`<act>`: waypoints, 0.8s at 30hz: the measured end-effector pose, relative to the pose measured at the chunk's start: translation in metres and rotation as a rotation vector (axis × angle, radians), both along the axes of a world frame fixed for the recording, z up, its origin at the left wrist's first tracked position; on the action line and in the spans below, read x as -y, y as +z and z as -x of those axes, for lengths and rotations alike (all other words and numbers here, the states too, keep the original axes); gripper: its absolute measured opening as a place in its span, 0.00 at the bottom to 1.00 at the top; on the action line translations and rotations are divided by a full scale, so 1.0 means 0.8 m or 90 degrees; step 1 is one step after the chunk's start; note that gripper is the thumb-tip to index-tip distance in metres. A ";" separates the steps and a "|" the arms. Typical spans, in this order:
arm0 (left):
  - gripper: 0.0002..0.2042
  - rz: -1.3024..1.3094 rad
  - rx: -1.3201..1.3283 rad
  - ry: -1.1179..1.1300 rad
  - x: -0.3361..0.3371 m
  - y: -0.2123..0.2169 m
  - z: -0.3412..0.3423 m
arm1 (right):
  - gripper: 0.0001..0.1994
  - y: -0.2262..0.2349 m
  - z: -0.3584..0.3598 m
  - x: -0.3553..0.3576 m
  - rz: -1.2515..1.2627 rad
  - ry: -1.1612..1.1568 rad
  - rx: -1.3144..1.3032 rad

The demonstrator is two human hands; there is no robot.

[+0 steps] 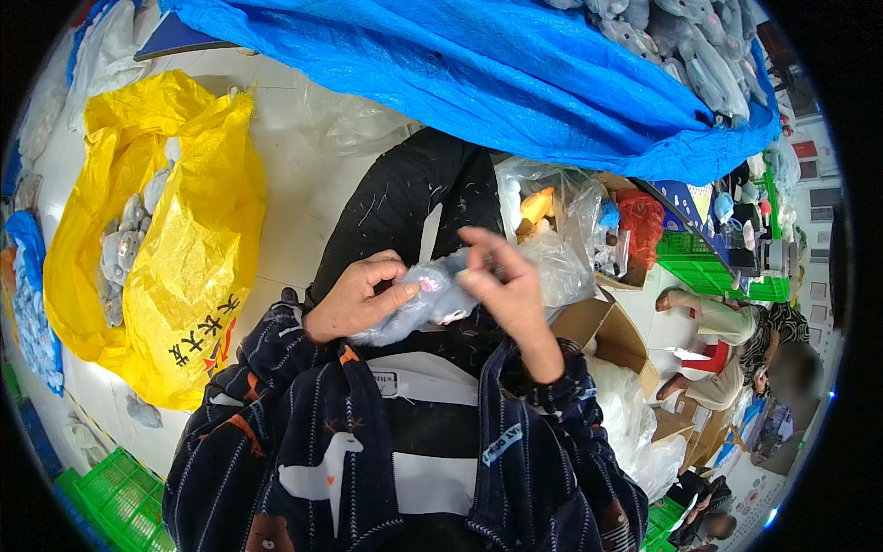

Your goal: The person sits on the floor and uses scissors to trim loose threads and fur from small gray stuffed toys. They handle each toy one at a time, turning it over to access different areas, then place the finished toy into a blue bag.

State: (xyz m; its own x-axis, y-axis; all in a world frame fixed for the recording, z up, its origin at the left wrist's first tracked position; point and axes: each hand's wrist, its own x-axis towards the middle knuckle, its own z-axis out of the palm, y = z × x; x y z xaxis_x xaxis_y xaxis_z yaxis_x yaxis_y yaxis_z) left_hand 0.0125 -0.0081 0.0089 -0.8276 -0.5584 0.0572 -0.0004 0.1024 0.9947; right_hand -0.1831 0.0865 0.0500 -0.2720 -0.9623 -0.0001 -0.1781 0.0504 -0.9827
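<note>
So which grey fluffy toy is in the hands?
The small grey plush toy in the lap, pinched between the left hand and right hand. The other grey toys sit untouched in the yellow bag and on the blue tarp.

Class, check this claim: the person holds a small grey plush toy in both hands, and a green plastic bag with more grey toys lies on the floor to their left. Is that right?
Not quite. In the head view the bag on the person's left is yellow, not green. The rest stands: left hand and right hand both hold the grey plush toy.
</note>
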 end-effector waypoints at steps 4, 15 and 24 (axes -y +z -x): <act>0.08 0.044 -0.003 0.033 0.000 0.011 -0.003 | 0.10 -0.012 -0.026 0.011 0.079 0.049 -0.175; 0.07 0.009 -0.011 0.143 0.004 -0.003 -0.014 | 0.11 -0.017 0.039 -0.008 -0.015 -0.259 0.639; 0.12 -0.470 -0.181 0.308 -0.003 -0.008 -0.014 | 0.11 -0.042 0.045 -0.015 0.017 -0.277 -0.080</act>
